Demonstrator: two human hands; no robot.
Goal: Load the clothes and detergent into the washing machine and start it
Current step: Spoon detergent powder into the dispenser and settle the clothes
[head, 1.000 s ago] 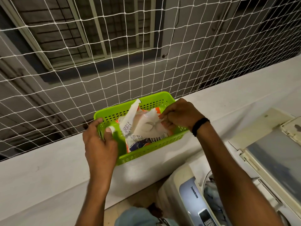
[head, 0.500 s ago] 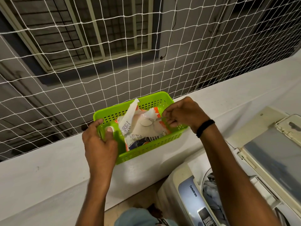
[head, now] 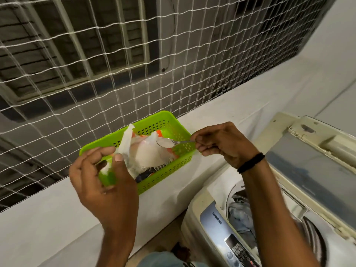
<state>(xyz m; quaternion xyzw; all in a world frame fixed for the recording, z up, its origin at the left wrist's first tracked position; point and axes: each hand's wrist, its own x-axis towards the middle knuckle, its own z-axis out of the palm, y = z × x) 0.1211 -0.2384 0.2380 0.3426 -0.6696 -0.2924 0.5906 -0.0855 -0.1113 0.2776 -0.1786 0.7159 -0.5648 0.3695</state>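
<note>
A green perforated basket (head: 173, 166) sits on the white ledge (head: 250, 105) in front of the netting (head: 134, 64). Inside it stands an opened detergent packet (head: 142, 157). The left hand (head: 102, 178) pinches the packet's torn edge between thumb and fingers. The right hand (head: 221, 143) grips a metal spoon (head: 169, 143) by its handle, its bowl heaped with white powder, over the basket. Right of the basket, below the ledge, the washing machine (head: 217, 224) has its lid (head: 308, 160) raised, with clothes (head: 240, 212) in the drum.

Our single head-worn view, close over the ledge.
We look forward and down at the perforated lime-green plastic basket (head: 174, 130), cream top-loading washing machine (head: 300, 205) right of it.
</note>
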